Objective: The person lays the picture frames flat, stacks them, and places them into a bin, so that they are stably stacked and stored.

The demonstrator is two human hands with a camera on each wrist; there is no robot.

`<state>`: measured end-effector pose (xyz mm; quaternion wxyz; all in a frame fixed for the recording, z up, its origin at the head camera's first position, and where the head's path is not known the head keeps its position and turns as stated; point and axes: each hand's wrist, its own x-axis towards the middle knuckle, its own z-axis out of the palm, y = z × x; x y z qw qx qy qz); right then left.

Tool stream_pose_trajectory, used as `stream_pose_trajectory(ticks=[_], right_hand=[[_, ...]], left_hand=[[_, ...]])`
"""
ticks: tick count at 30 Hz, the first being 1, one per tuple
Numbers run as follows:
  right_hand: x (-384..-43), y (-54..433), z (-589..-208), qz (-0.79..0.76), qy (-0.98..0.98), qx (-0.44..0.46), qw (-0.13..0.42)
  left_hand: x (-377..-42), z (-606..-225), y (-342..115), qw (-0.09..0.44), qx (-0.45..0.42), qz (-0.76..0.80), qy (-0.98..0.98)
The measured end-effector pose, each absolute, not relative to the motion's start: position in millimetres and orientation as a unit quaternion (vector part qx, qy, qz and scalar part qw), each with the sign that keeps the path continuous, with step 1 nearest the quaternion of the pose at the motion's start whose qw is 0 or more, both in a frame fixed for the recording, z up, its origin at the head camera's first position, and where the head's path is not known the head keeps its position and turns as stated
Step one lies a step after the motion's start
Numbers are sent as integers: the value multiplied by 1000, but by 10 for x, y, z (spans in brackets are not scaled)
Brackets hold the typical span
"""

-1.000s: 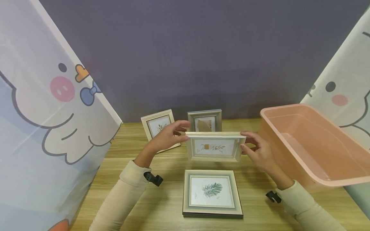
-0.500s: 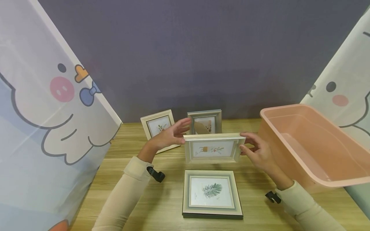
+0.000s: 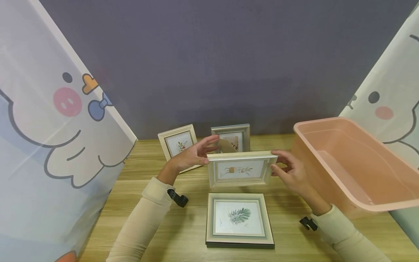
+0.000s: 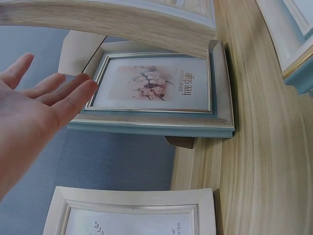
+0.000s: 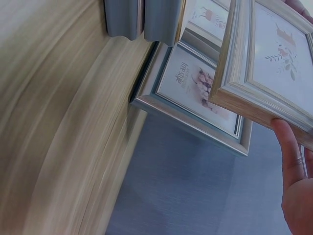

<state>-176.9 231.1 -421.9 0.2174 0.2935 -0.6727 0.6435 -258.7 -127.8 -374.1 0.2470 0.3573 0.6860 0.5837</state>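
In the head view a cream picture frame (image 3: 240, 169) with a small deer-and-plant print stands tilted on its long side above the table. My right hand (image 3: 292, 173) pinches its right end between thumb and fingers. At its left corner rests the thumb of my left hand (image 3: 193, 154). The left fingers (image 4: 73, 95) stretch out straight behind the frame, close to a brown backing flap (image 4: 80, 51). Below lies a pale frame (image 3: 240, 218) with a green leaf print, flat on the table. A grey-blue frame (image 4: 151, 88) with a flower print stands upright behind.
A cream frame (image 3: 180, 143) leans upright at the back left. On the right a deep pink plastic tub (image 3: 322, 165) stands beside my right hand. A dark wall (image 3: 209, 72) rises behind the wooden table (image 3: 137, 163), with cartoon-printed panels (image 3: 39, 127) at both sides.
The held frame has shifted slightly left and down. My left fingers have straightened and lifted, and the brown flap behind the frame shows at a different angle. The right hand has barely moved.
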Motion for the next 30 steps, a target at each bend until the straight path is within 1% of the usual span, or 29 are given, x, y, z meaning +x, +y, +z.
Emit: stream_pose_trajectory(ticks=[10, 16, 25, 30], right_hand=[[-1774, 2307, -4232, 637, -677, 291, 223], [-1767, 2308, -4231, 639, -678, 287, 222], [-1759, 2306, -4223, 637, -685, 275, 225], [-1757, 2304, -4228, 626, -697, 267, 227]], left_hand=[[-2530, -3739, -1295, 222, 357, 580, 697], [-2493, -3724, -1313, 203, 336, 587, 708], [-2396, -3668, -1299, 125, 298, 544, 774], [-2360, -3681, -1279, 97, 283, 529, 794]])
